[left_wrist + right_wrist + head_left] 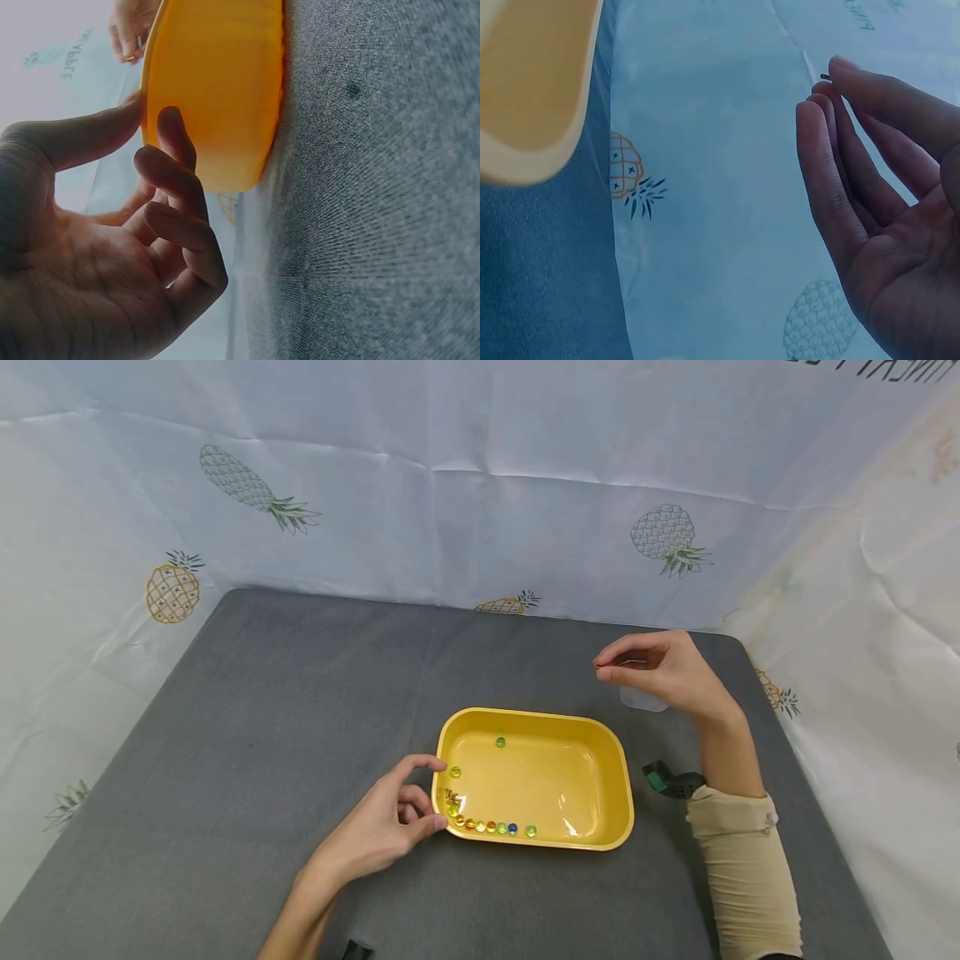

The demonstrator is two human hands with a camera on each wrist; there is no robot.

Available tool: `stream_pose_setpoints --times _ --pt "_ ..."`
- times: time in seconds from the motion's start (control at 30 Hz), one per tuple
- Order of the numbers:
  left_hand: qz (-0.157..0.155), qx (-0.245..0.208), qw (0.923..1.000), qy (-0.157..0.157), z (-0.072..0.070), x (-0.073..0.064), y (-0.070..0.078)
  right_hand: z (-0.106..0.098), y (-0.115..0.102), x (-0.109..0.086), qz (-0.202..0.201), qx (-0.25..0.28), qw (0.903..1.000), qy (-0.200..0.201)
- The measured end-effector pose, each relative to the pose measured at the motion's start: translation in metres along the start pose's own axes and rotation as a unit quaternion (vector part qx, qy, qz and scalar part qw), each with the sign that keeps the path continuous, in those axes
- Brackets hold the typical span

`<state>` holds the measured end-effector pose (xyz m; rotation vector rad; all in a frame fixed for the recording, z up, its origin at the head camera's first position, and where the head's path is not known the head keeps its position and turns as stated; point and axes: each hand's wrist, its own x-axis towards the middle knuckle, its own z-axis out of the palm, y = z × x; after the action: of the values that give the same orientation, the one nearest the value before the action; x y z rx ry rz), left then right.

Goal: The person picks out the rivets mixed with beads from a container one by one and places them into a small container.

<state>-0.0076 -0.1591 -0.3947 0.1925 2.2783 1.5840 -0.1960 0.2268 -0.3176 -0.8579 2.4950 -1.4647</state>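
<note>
A yellow rectangular tray [525, 720] lies on the grey table. Glass marbles, green, amber and one blue marble [513, 828], are mostly lined along its front side. Small brass-coloured pieces [452, 796] lie in its left end, their kind too small to tell. My left hand [382, 827] holds the tray's front left corner, thumb and forefinger at the rim. Raised beyond the tray's right end, my right hand [652, 668] pinches a tiny dark piece [825, 76] between thumb and fingertips. Below that hand stands a clear container [642, 699], partly hidden by it.
A black and green strap piece [671, 781] is by the right wrist. White cloth [450, 527] printed with pineapples hangs behind the table [300, 710] and at its sides.
</note>
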Motion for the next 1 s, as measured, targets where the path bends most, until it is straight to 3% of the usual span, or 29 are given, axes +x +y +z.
stream_pose_setpoints --times 0.2,0.63,1.0 --pt "0.001 -0.002 1.0 0.0 0.0 0.0 0.0 -0.01 0.004 -0.004 0.037 -0.011 0.999 0.021" --pt "0.004 0.004 1.0 0.0 0.001 -0.001 -0.001 -0.03 0.018 -0.013 0.074 -0.041 0.9947 0.058" --pt "0.001 0.004 1.0 0.0 0.001 0.0 -0.001 -0.046 0.041 -0.017 0.092 -0.025 0.9918 0.085"
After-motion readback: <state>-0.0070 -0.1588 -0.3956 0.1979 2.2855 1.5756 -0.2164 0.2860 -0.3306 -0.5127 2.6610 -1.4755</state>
